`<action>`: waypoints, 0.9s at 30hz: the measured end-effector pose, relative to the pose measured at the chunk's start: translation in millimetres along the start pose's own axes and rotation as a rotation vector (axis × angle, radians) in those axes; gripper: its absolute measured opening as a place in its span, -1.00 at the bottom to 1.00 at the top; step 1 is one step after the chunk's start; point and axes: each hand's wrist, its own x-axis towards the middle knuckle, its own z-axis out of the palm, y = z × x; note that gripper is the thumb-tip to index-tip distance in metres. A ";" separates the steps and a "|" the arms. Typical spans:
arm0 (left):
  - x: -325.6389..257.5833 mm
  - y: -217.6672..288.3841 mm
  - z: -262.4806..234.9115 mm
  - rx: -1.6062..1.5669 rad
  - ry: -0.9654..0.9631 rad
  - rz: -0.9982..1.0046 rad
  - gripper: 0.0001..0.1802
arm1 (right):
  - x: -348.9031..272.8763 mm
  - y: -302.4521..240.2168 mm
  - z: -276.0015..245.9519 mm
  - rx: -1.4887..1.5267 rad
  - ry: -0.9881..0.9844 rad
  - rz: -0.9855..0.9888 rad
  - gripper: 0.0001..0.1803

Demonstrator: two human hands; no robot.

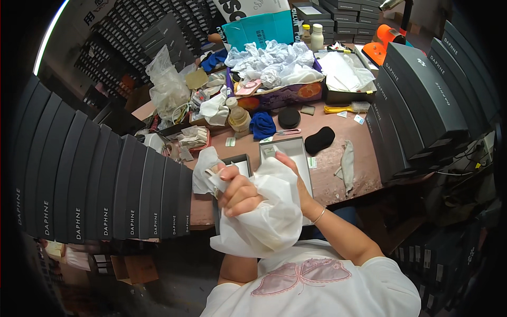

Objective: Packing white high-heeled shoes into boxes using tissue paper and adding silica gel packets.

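From the head camera, looking down, the left hand [238, 191] is clenched into a fist around a bunch of white tissue paper [264, 211], with a white flap sticking up and to the left above the knuckles. The right hand [289, 168] is mostly hidden behind the paper; its fingers curl over the upper edge of the bunch, so it also grips the paper, though how tightly cannot be told. The crumpled paper hangs in front of the person's chest, above the near edge of the table [338, 174]; its long axis runs from the upper left down toward the lower middle, the loose wide end hanging lowest.

Just behind the hands lies an open grey box [293, 148] with a pale inside, and beside it on the left a second open grey tray [244, 162], partly covered by the paper.

On the left a long row of dark flat boxes [105, 185] stands on edge, their narrow ends carrying white lettering that faces the camera. On the right a similar stack of dark boxes [422, 100] leans on the table, with white lettering along the long sides. More dark boxes [153, 31] fill the wall at the back.

A teal paper bag [259, 29] stands at the far side, and in front of it a purple carton [285, 95] holds a heap of crumpled white paper [274, 63]. Two small bottles [311, 36] stand beside the bag. A black oval pad [319, 140] and a blue cloth [262, 126] lie on the pink tabletop.
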 end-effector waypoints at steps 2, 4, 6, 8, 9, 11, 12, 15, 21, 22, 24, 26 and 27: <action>-3.5 -4.2 -6.4 -0.014 0.053 -0.034 -0.48 | 9.4 -1.7 -13.9 0.312 -0.337 0.284 -0.34; -2.9 -3.4 -10.5 0.040 0.075 -0.073 -0.44 | 7.7 4.6 -26.6 0.316 -0.585 0.396 -0.49; -3.5 3.1 1.0 0.463 0.027 0.102 -0.43 | -3.1 23.1 -35.6 0.258 -0.451 0.440 -0.48; -6.2 18.3 25.1 0.900 -0.034 0.281 -0.41 | 0.6 16.3 -53.2 0.096 -0.322 0.439 -0.49; -8.3 14.9 42.3 0.988 -0.066 0.436 -0.39 | 11.8 -0.9 -66.6 -0.032 -0.262 0.415 -0.51; -14.6 17.1 60.1 1.300 -0.119 0.683 -0.36 | 22.4 1.8 -100.0 -0.484 -0.158 0.246 -0.59; -16.9 15.6 56.8 1.481 -0.148 0.676 -0.36 | 25.3 7.4 -115.0 -0.610 -0.103 0.257 -0.60; -33.6 2.8 19.9 2.252 -0.024 0.750 -0.36 | 39.7 29.4 -167.6 -0.831 -0.023 0.316 -0.64; -75.1 60.7 -150.1 2.852 0.655 -1.408 -0.55 | 65.6 8.3 -213.5 -0.956 0.109 0.287 -0.71; -84.4 68.3 -158.6 2.834 0.635 -1.476 -0.54 | 70.6 -4.5 -217.2 -0.964 0.110 0.268 -0.71; -77.8 73.8 -142.2 2.743 0.577 -1.536 -0.51 | 76.4 -23.7 -222.7 -0.954 0.046 0.190 -0.69; -73.8 74.0 -99.7 2.916 0.283 -1.019 -0.43 | 81.8 -54.0 -205.6 -0.929 -0.214 0.187 -0.70; -60.5 68.2 -76.2 2.767 0.463 -0.754 -0.40 | 79.4 -66.8 -196.3 -0.922 -0.332 0.202 -0.71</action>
